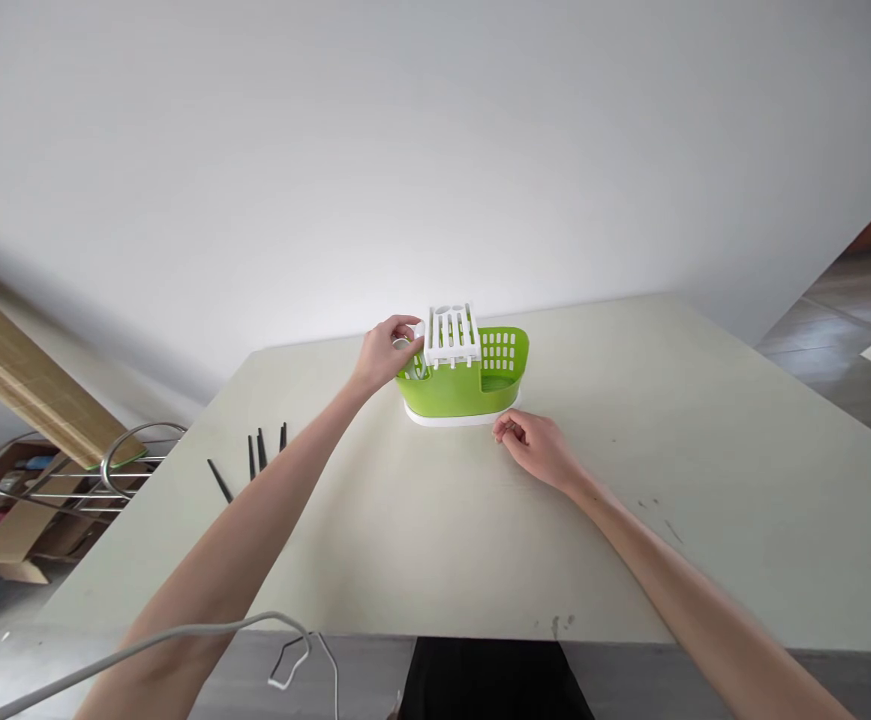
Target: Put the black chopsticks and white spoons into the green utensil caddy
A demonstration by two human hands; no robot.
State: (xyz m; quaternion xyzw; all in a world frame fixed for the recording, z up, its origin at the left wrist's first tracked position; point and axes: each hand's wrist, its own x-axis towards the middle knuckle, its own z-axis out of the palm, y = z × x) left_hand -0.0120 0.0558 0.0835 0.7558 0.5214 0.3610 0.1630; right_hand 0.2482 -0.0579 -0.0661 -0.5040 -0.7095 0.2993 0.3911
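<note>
Tabletop [667, 400]: left hand [384, 354] grasping white utensil [420, 331] in green basket [450, 391]; right hand [538, 447] loosely clenched

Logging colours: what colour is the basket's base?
White; the head view shows the base best.

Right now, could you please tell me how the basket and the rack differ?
The basket is green, the rack white. The basket is wider with rounded ends, the rack smaller and boxier. The basket sits below, the rack at its top. Both have openings.
</note>
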